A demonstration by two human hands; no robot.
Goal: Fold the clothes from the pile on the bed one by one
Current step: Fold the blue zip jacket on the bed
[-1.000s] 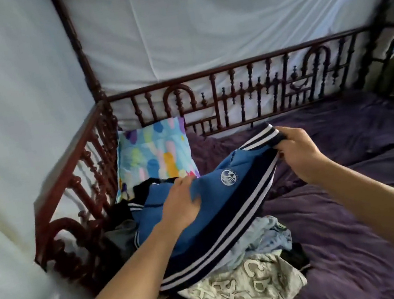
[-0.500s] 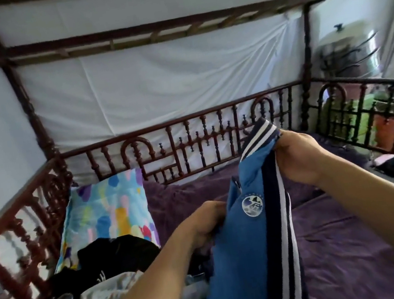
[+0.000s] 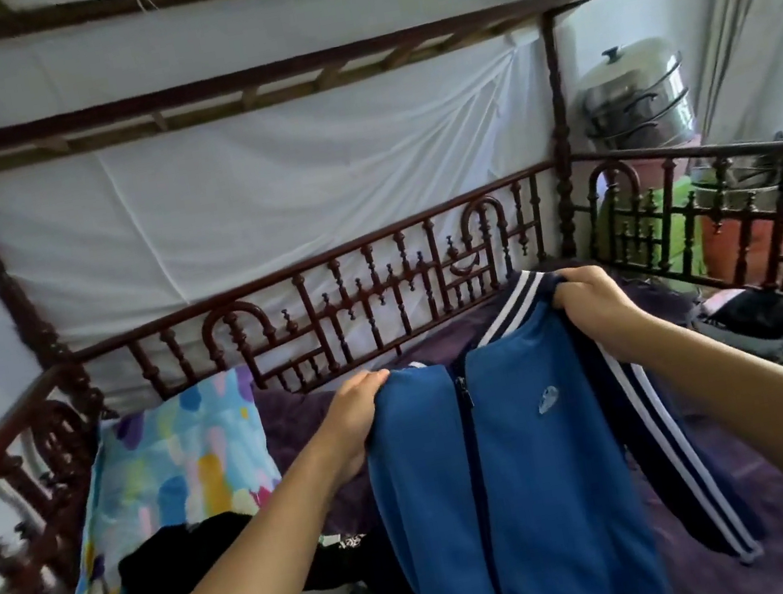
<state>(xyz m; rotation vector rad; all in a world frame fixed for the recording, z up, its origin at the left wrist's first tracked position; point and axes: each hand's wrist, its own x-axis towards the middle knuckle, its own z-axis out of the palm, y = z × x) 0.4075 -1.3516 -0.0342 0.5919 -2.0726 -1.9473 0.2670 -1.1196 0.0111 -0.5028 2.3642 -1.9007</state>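
A blue zip-up track jacket (image 3: 514, 483) with navy sleeves and white stripes hangs upright in the air above the bed, its front facing me. My left hand (image 3: 353, 420) grips its left shoulder. My right hand (image 3: 593, 309) grips the other shoulder beside the striped collar. One striped sleeve dangles at the right. Below and to the left lies the pile of clothes (image 3: 178, 581), with a black garment on top and grey pieces under it, partly hidden by my left arm.
A purple sheet (image 3: 778, 517) covers the bed. A colourful pillow (image 3: 176, 478) leans in the left corner. Carved dark wooden rails (image 3: 376, 278) fence the bed, with white netting behind. Dark folded items (image 3: 771, 321) lie at the right edge. Steel pots (image 3: 631, 101) stand beyond the rail.
The jacket has been lifted off the pile and spread open. My left hand moved from its lower part to the shoulder. The view has tilted upward.
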